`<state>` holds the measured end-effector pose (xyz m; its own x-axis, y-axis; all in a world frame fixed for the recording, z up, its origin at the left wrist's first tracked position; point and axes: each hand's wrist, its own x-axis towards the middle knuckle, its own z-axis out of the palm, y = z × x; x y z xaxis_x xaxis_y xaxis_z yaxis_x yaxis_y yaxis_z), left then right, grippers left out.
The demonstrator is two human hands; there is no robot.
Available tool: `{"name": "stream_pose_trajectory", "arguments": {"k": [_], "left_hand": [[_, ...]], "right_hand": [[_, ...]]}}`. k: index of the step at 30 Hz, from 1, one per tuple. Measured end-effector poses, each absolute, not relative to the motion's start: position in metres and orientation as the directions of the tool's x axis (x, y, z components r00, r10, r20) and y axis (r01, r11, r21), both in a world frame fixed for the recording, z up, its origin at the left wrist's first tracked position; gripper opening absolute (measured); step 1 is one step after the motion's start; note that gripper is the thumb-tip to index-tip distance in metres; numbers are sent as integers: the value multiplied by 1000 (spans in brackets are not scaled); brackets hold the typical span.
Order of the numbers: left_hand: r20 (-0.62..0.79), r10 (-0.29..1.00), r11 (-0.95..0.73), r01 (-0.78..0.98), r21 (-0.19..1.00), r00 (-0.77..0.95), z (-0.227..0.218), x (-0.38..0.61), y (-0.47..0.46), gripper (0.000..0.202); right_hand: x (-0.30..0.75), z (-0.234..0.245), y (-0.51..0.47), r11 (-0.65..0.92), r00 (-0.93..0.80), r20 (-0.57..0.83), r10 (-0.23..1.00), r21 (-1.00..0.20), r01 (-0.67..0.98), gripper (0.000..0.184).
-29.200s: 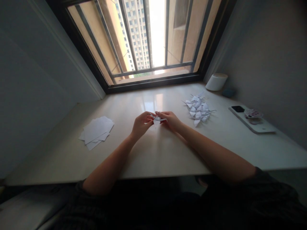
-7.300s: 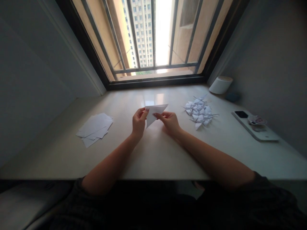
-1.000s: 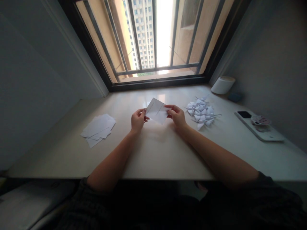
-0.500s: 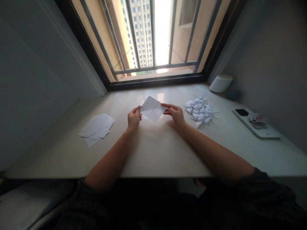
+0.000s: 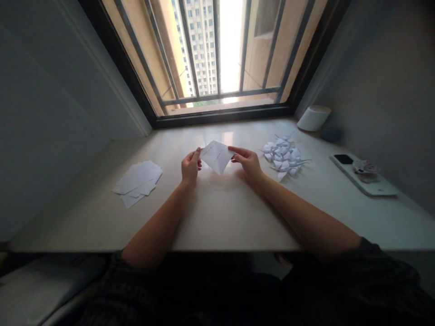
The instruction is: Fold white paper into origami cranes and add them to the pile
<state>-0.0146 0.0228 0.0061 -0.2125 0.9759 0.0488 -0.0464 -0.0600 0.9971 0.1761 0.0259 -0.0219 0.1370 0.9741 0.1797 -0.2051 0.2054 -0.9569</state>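
Note:
A creased square of white paper (image 5: 217, 156) is held up between both hands over the middle of the white sill, one corner pointing down toward me. My left hand (image 5: 190, 165) pinches its left corner between thumb and fingers. At the opposite corner, my right hand (image 5: 247, 161) grips the sheet the same way. Faint lines show on the paper's surface, and a crease runs down its middle. To the left lies a loose stack of flat white paper sheets (image 5: 138, 180). Right of my right hand sits a heap of folded white paper pieces (image 5: 283, 156).
A phone (image 5: 370, 181) with a round grip on its back lies at the right. Behind it, near the wall, stand a white cup-like object (image 5: 314, 118) and a small dark blue item (image 5: 331, 135). A barred window (image 5: 220, 118) closes off the back.
The paper has bent along its middle crease, its top corner lower and its sides drooping more. Right fingers have closed in on its corner. Both hands stay nearly in place.

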Motion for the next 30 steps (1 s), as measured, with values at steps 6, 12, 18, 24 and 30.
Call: {"name": "stream_pose_trajectory", "arguments": {"k": [6,12,18,24,30], "left_hand": [[41,981,-39,18,999,-189,3,-15,24,50],[57,977,-45,61,997,-206,0,-16,26,45],[96,962,-82,65,995,-256,-1,-24,33,41],[102,953,-86,70,994,-286,-4,-28,38,36],[-93,955,83,-46,995,-282,-3,-32,41,31]], "right_hand": [[176,-20,25,205,127,185,975,-963,-174,35],[177,-21,27,213,135,198,971,-970,-113,37],[180,-24,27,193,147,204,968,-978,81,40],[180,-20,21,173,98,182,978,-980,93,46],[176,-12,14,165,84,169,982,-985,51,39]]}}
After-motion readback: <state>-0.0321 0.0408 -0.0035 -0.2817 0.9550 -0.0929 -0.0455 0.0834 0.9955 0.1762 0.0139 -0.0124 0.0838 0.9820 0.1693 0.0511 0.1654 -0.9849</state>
